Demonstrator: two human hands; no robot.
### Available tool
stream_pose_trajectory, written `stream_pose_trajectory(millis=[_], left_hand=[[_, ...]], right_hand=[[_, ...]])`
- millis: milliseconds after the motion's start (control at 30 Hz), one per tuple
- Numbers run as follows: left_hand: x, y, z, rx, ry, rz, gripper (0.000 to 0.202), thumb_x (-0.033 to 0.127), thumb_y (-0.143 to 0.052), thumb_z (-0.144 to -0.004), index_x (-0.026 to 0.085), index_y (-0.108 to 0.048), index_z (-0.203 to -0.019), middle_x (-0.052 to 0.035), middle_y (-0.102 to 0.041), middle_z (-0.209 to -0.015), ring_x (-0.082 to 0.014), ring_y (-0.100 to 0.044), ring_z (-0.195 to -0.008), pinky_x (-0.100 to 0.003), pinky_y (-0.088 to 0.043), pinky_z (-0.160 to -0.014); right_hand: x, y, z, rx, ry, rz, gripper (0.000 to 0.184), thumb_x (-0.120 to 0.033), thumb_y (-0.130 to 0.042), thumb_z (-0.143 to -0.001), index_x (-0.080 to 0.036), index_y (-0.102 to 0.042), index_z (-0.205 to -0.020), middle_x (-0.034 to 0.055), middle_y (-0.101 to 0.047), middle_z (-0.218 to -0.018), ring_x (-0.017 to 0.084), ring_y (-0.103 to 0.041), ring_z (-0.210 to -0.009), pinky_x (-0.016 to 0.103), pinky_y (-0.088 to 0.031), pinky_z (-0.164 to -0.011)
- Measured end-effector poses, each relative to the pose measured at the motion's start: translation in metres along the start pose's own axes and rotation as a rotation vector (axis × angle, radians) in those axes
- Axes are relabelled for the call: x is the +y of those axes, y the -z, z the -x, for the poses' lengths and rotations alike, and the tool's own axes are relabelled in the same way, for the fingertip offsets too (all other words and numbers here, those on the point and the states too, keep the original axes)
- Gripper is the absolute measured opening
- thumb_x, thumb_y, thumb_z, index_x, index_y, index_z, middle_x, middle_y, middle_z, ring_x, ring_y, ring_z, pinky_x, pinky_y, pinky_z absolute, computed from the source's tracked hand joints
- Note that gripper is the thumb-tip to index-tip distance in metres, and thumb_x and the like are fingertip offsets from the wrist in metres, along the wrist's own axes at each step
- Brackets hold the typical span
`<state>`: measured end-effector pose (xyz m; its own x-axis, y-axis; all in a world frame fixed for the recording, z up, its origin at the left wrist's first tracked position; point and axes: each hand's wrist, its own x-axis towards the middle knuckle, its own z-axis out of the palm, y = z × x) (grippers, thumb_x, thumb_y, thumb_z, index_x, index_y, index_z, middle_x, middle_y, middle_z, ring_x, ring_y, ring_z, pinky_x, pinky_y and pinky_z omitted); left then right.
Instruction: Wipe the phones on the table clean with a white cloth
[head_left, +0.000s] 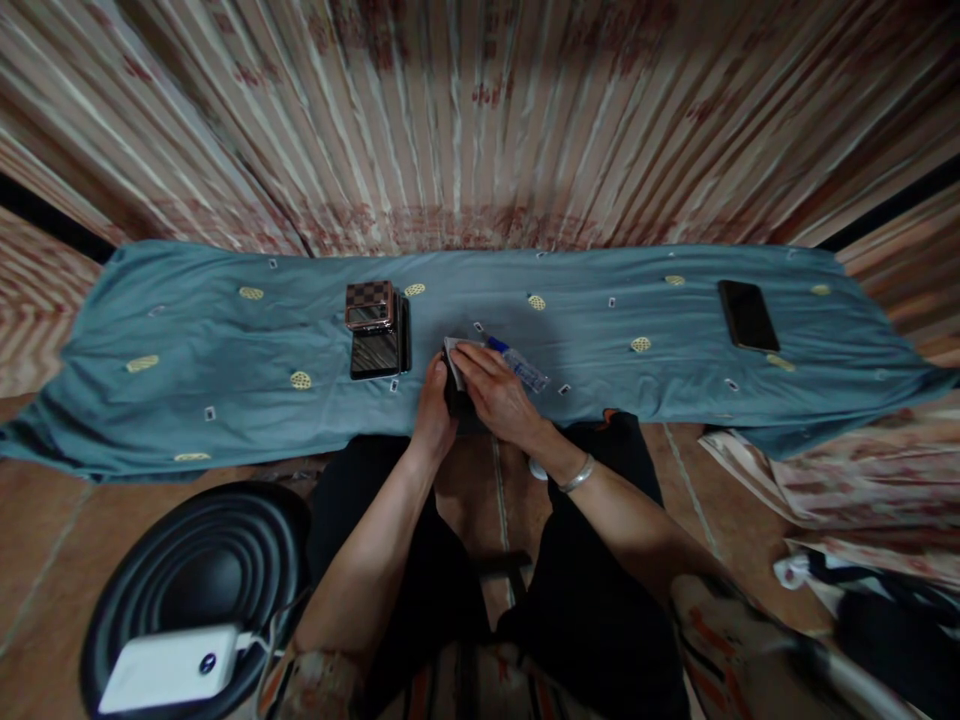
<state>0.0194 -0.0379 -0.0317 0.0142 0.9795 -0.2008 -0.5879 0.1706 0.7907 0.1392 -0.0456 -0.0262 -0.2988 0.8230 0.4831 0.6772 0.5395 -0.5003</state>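
Observation:
At the near edge of the cloth-covered table, my left hand [433, 410] grips a dark flat object [453, 392] that looks like a phone, tilted up. My right hand [496, 388] presses a pale grey wiping cloth [451, 350] against its face; the fingers cover most of it. A clear bottle with a blue top [525, 367] lies just beyond my right hand, on the table. Left of my hands, a folded phone in a brown checked case [370, 303] rests on other dark phones [376, 355].
One more black phone [748, 315] lies at the right of the blue-green tablecloth [592, 280]. A white power bank [171, 667] with a cable sits on a round black stool [202, 560] at lower left. Pleated curtains [480, 120] hang behind the table.

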Motion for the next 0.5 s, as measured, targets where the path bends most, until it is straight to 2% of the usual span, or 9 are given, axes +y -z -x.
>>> stream_pose_trajectory(millis=[133,300,500], left_hand=[[0.0002,0.0045,-0.0017,-0.048,-0.015,-0.008,0.031,0.04,-0.059,-0.094,0.021,-0.067,-0.117,-0.0052,-0.069,-0.125,-0.0179,-0.06,-0.125,-0.034,-0.04,-0.114],[0.0046,0.0064,-0.0053,-0.002,-0.031,0.007,0.03,0.042,-0.062,-0.092,0.021,-0.067,-0.112,-0.0045,-0.071,-0.116,-0.0195,-0.063,-0.118,-0.036,-0.045,-0.109],[0.0084,0.0072,-0.0098,0.04,-0.045,0.0,0.024,0.038,-0.058,-0.094,0.021,-0.068,-0.109,-0.0029,-0.072,-0.109,-0.0165,-0.066,-0.109,-0.03,-0.049,-0.102]], right_hand=[[0.005,-0.0011,-0.0014,-0.002,-0.049,0.025,0.049,-0.012,-0.037,-0.099,-0.016,-0.053,-0.145,0.014,-0.058,-0.145,0.025,-0.05,-0.135,0.05,-0.043,-0.117],[0.0077,-0.0052,-0.0008,-0.01,-0.066,0.034,0.05,-0.012,-0.037,-0.098,-0.013,-0.054,-0.145,0.0165,-0.058,-0.144,0.027,-0.052,-0.134,0.05,-0.044,-0.116],[0.0028,-0.009,0.0016,0.02,-0.041,-0.014,0.052,-0.011,-0.039,-0.096,-0.019,-0.054,-0.145,0.0131,-0.06,-0.142,0.026,-0.053,-0.133,0.051,-0.047,-0.113]])
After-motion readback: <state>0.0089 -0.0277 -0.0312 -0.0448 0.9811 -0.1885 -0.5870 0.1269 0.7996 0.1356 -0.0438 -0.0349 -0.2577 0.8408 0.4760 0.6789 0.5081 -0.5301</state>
